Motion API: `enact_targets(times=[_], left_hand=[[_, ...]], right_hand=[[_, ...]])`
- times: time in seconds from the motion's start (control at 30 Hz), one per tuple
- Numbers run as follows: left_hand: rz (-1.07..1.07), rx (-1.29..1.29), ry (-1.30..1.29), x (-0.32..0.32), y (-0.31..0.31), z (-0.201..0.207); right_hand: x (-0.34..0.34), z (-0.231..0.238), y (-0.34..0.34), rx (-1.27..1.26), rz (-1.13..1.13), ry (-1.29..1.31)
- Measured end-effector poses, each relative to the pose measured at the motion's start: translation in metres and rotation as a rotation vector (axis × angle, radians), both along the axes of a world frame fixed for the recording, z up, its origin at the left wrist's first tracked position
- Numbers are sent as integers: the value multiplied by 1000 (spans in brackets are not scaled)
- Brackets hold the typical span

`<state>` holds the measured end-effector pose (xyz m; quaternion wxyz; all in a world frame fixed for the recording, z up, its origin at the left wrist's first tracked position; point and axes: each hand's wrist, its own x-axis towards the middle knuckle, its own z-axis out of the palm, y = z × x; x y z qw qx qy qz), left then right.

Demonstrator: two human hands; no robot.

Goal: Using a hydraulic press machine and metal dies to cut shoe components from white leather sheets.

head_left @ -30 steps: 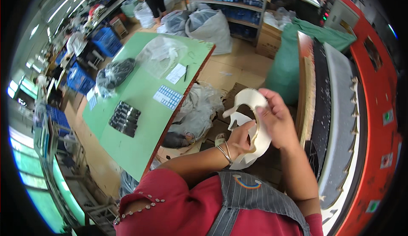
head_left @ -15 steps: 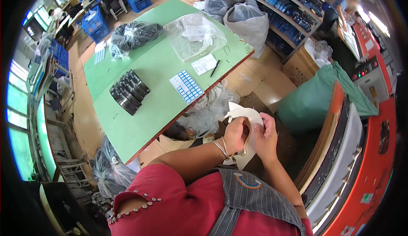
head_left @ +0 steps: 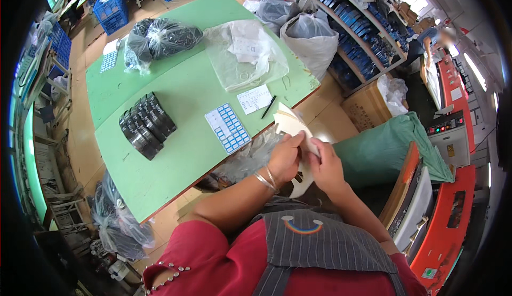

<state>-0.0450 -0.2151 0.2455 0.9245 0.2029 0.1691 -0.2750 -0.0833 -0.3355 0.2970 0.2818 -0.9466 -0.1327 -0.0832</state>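
In front of my body I hold a thin, cream-coloured cut piece [head_left: 287,122] with curved edges and notches, partly bent. It may be more than one layer; I cannot tell. My left hand [head_left: 284,160], with bangles at the wrist, grips its left side with the thumb on top. Pinching the opposite side, my right hand [head_left: 326,167] sits close beside it. The fingers cover the middle of the piece, and its lower end shows beneath them. On the green table [head_left: 176,173], left of my hands, lies a row of curved black bands [head_left: 146,125] with pale markings.
A blue-and-white label sheet [head_left: 228,128], a written slip [head_left: 254,99] and a black pen [head_left: 269,107] lie near the table's right edge. Farther back are bagged black goods [head_left: 173,37] and a clear bag [head_left: 229,74]. A green sack [head_left: 378,144] and red machine [head_left: 445,232] stand right.
My view has shifted, so the table sits farther left. The cream piece has turned and folded closer together, narrowing the gap between its sides. Both hands still grip it.
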Motion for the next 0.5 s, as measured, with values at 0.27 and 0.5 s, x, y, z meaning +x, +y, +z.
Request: enact_targets(times=[0.27,0.5], left_hand=[[318,-20,-18,-2,53,-27],[405,17,-44,-29,72,-11]], right_hand=[[25,-13,39,180,193,100],[28,-47,63,275,398,235]])
